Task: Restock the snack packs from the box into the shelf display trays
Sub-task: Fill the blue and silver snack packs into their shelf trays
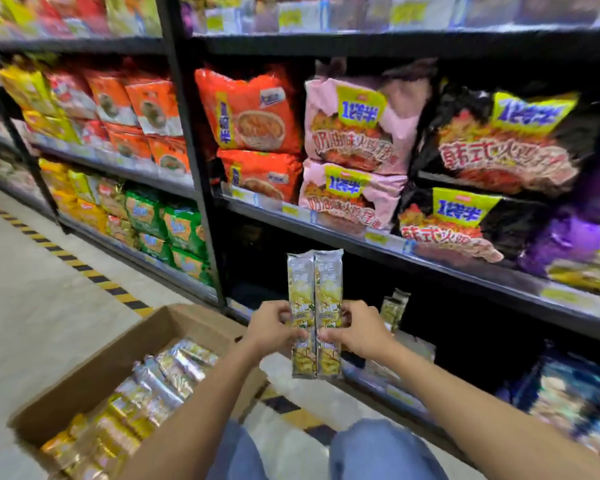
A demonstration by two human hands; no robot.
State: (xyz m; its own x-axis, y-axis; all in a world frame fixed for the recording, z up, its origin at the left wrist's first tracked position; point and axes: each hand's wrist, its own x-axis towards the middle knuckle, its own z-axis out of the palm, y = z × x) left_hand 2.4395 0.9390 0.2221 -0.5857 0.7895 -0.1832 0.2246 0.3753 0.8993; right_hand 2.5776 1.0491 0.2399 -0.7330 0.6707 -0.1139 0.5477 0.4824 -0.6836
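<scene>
Two long silver-and-yellow snack packs [315,282] stand upright side by side in front of the dark lower shelf. My left hand [272,327] pinches the left pack and my right hand [357,328] pinches the right one, both at mid-height. An open cardboard box [94,372] on the floor at the lower left holds several more of these packs [160,382]. Another such pack [394,308] stands in the dim shelf bay just right of my hands. The display trays cannot be made out in the dark bay.
Black shelving [326,233] above carries orange, pink and black noodle multipacks. Green and yellow packs fill the bay to the left. A black-and-yellow hazard stripe [84,268] runs along the floor by the shelf base. My knees in blue jeans [371,448] are at the bottom.
</scene>
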